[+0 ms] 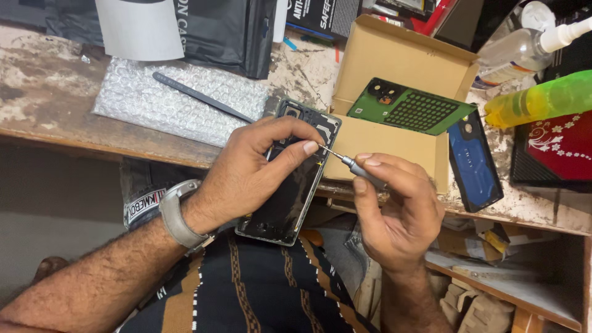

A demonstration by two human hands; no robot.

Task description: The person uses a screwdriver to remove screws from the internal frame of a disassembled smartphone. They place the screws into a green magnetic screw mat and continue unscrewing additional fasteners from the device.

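While our left hand [246,176] clamps the opened phone [290,179] against the front edge of the workbench [49,105], thumb and fingers wrapped over its upper half, our right hand [394,213] pinches a slim precision screwdriver [351,165] between thumb and forefinger, its tip set at the phone's right edge near the top. We judge that we are working a small screw along that edge; whether it is going in or coming out we cannot tell. The next move seems to call for a steady, upright tip and light turns of the fingertips, with our left hand keeping the body from rocking, since it overhangs the bench above our lap.

The phone lies face down with its back cover off: a dark, glossy inner plate, a camera block at the top and a thin metal frame around it. Just beside it an open cardboard box [401,61] holds a green back cover [413,108]; a blue back cover [473,163] leans on the box's right side. Black tweezers [200,97] rest on bubble wrap [166,102] to our left.
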